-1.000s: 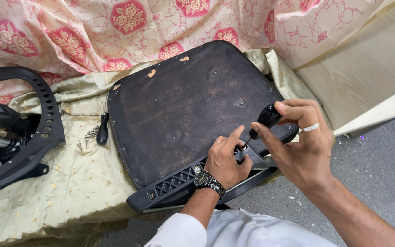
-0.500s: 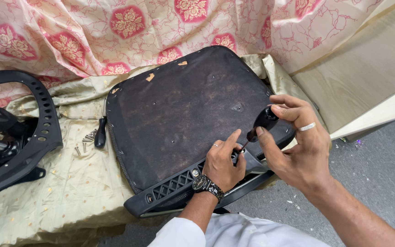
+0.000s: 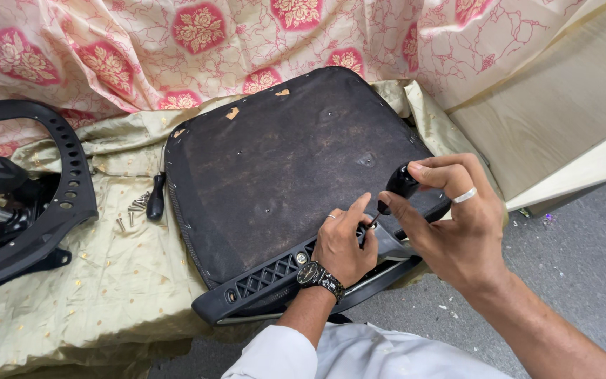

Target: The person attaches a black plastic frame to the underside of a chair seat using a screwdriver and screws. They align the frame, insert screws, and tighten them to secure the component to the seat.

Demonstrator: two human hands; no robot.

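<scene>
The screwdriver [image 3: 395, 191] stands tip-down on the near edge of the upturned chair seat [image 3: 282, 168]. My right hand [image 3: 457, 224] wraps its black handle firmly; my left hand [image 3: 341, 242] pinches closed at its tip. Loose screws [image 3: 131, 210] lie at nine o'clock on the cloth [image 3: 71, 295].

Matt, worn dark board on the seat base [image 3: 275, 161], its edge frame [image 3: 268, 277] ribbed black plastic. The screwdriver handle [image 3: 402, 184] shines, glossy black plastic. Shiny metal screws [image 3: 135, 207] lie on satiny gold cloth [image 3: 57, 302]. Smooth pale wood panel [image 3: 555, 98] alongside.
</scene>
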